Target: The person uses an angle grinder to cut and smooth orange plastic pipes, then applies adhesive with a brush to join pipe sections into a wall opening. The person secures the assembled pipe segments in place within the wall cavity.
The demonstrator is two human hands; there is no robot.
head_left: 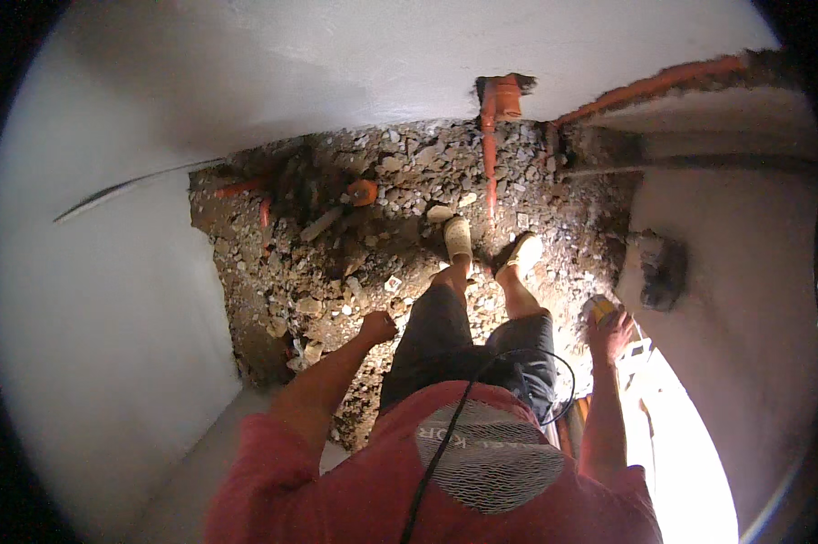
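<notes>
My left hand (379, 327) hangs over the rubble beside my left thigh, its fingers curled into a fist. Whatever it may hold is hidden. Out to the right, my right hand (611, 335) is closed around a small yellow and grey object (600, 309), too blurred to name. Beneath both hands lies broken stone rubble (393, 258), where I stand in light-coloured shoes (459, 238). A black cable (441, 449) runs down over my red shirt and loops by my right hip.
An orange pipe (490, 150) comes down from a wall opening into the rubble. Another orange pipe (654, 89) lies in a wall channel at far right. An orange pipe end (362, 192) sticks up at left. A dark bundle (665, 272) sits by the right wall.
</notes>
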